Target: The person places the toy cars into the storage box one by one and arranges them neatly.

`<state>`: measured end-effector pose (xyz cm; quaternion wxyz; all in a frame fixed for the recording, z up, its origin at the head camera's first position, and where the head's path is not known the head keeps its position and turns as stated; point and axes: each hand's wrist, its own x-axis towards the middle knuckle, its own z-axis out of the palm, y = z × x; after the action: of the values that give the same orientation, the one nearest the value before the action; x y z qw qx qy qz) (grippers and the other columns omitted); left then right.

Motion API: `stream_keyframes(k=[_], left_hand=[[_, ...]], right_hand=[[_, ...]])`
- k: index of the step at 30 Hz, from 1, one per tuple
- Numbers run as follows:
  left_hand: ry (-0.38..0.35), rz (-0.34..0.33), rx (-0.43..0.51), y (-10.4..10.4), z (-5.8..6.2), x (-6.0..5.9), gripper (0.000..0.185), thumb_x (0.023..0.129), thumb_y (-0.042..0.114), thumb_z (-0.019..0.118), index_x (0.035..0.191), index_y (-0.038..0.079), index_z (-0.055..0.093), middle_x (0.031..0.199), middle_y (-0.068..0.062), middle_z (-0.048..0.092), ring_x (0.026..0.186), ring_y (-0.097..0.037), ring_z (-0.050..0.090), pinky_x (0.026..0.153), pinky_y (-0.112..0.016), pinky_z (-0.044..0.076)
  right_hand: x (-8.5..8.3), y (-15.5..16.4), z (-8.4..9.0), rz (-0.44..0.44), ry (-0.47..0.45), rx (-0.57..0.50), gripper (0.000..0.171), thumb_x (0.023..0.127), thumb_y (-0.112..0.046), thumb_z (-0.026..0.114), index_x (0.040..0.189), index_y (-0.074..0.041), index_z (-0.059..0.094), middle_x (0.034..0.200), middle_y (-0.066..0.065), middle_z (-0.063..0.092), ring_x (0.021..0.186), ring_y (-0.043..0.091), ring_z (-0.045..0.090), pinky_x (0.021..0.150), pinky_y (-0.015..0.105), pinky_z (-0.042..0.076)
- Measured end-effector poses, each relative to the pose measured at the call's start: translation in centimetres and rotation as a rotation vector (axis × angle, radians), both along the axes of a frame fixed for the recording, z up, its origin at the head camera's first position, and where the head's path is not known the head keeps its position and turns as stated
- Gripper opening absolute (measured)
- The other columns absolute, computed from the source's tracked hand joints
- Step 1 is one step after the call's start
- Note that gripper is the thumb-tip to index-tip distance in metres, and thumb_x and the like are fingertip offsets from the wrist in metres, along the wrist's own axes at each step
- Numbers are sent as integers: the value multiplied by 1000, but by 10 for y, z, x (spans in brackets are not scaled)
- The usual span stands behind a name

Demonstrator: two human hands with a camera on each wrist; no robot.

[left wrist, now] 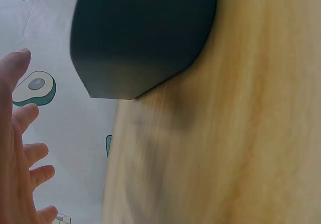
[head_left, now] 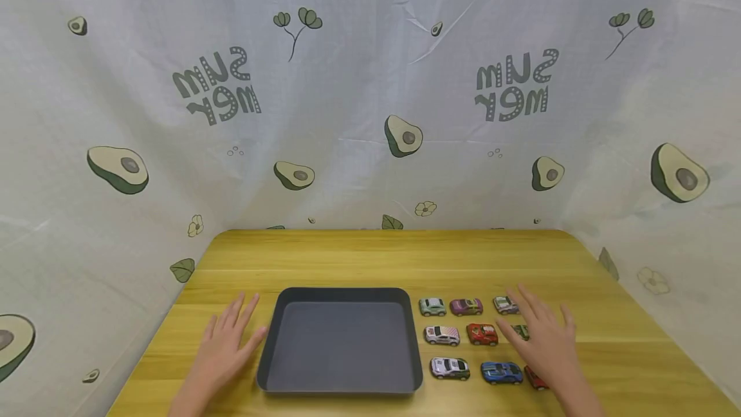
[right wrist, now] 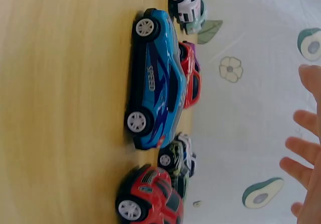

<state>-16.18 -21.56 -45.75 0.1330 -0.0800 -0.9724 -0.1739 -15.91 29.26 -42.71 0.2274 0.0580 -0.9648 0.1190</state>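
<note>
Fingers spread, my left hand (head_left: 224, 344) hovers beside the left wall of a dark grey rectangular tray (head_left: 341, 346) and holds nothing. My right hand (head_left: 544, 340) is also spread, above the right column of toy cars, partly hiding a green car (head_left: 521, 332) and a dark red one (head_left: 535, 378). Nearest it are a blue car (head_left: 501, 372), a red car (head_left: 482, 334) and a white patterned car (head_left: 506, 305). In the right wrist view, the blue car (right wrist: 158, 81) shows "SPEED" on its side, with a red car (right wrist: 153, 196) below it.
Between the tray and those cars stand a mint car (head_left: 432, 306), a white-pink car (head_left: 442, 335) and a white car (head_left: 449, 368). A purple car (head_left: 466, 307) stands in the back row. Behind the wooden table (head_left: 382, 256) hangs a white avocado-print curtain (head_left: 347, 82).
</note>
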Motion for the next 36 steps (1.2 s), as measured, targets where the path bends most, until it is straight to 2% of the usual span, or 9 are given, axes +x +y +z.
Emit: stream_keyframes(k=[3,7,10,18,29,31,36], left_hand=[[9,0,16,1,-3,1,61,91,44,45,142,13,31,145,-22,28,128,-42,32,103,-62,21],[23,-6,39,2,-6,2,60,92,42,46,143,15,30,144,-22,29,126,-43,35,102,-61,24],[35,-15,61,3,-8,2,59,92,40,46,143,16,29,143,-22,32,124,-43,37,100,-60,27],[59,-33,182,5,-16,3,55,92,34,49,140,10,35,137,-22,40,121,-44,40,93,-64,33],[-29,-62,432,11,-25,5,53,95,30,45,141,8,31,141,-23,34,127,-45,30,95,-68,26],[-36,-73,475,11,-27,4,52,95,28,45,141,8,31,142,-23,33,128,-45,30,96,-68,26],[-60,-83,559,12,-31,3,51,96,24,43,142,6,30,143,-22,31,129,-44,28,98,-67,24]], right_hand=[[3,3,-3,14,18,-11,63,83,-41,61,138,-18,39,133,21,43,114,43,43,106,65,0],[8,8,-7,17,10,-20,57,80,-37,65,128,-11,48,129,21,48,110,41,46,96,67,18],[11,11,-10,12,-10,-20,55,80,-36,66,124,-8,51,126,21,50,108,40,49,88,63,27],[19,20,-16,14,-101,-60,58,81,-37,65,127,-5,49,127,24,48,108,44,48,86,63,29],[28,37,-22,9,-179,-111,62,80,-38,66,127,-1,48,128,28,45,110,47,43,82,68,27],[30,39,-23,25,-181,-120,60,79,-35,67,125,0,49,127,29,46,109,48,44,80,69,29],[33,46,-27,26,-273,-142,66,81,-37,66,128,4,45,128,33,43,109,52,42,78,67,36]])
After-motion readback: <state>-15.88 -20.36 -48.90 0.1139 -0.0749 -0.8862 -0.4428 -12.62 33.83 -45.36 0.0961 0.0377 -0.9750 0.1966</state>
